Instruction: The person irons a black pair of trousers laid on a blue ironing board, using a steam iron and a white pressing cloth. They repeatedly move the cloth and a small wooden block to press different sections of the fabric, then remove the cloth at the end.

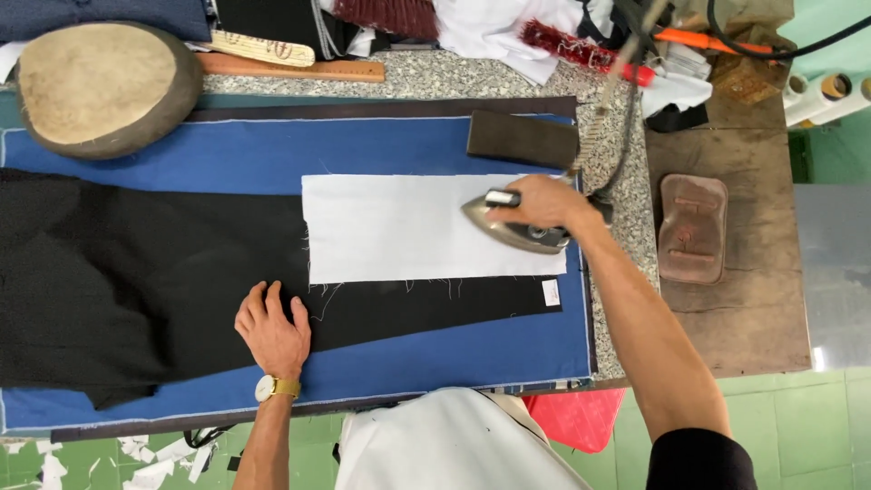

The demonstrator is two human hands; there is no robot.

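Centre right: right hand (544, 201) fingers closed on iron (517, 227) at white cloth's (399, 227) right end; left hand (272, 328) flat, fingers spread, pinning black fabric (118, 281); pressing judged partway.

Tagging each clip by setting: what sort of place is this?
Most likely a tailoring or garment workshop. The right hand presses an iron over white cloth on a blue padded pressing table; a pressing cushion and wooden rulers lie nearby.

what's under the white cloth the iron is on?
The white cloth lies on black fabric, which shows past its left and lower edges, spread over a blue pad. The iron, in the right hand, covers its right end; anything beneath is hidden.
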